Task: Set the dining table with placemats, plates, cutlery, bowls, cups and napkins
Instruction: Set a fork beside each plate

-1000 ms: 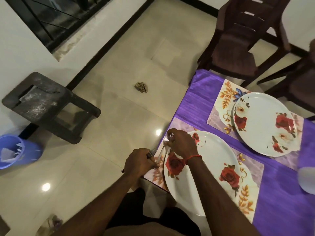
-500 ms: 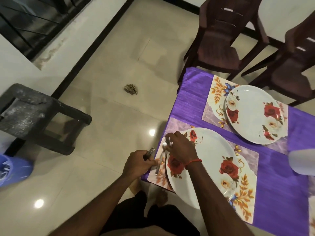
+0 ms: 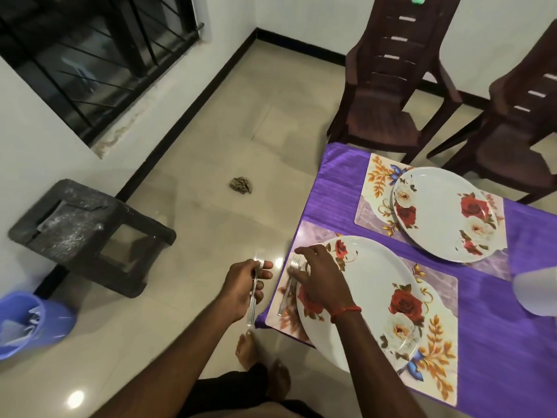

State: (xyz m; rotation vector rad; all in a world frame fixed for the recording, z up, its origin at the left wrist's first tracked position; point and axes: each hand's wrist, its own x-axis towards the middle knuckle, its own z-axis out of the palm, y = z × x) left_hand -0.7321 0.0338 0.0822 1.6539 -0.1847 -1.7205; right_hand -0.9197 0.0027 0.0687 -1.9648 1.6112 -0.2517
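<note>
Bucket (image 3: pixel 30 321), blue, on floor at far left; dark stool (image 3: pixel 84 233) just beside it, by the wall. Crumpled scrap (image 3: pixel 241 186) on the tiles, mid-floor. Left hand (image 3: pixel 244 285): fingers curled round upright fork (image 3: pixel 252 309), tines up, held above the floor near the table edge. Right hand (image 3: pixel 316 279): fingers spread and nearly straight, tips touching second fork (image 3: pixel 285 295), which lies on near placemat (image 3: pixel 437 285) just left of near plate (image 3: pixel 367 297). Far placemat (image 3: pixel 376 179) carries far plate (image 3: pixel 443 212). Both mats on purple tablecloth (image 3: pixel 494 342). Brown chairs (image 3: pixel 388 95), two, beyond the table. White object (image 3: pixel 539 291) at right edge, blurred.
</note>
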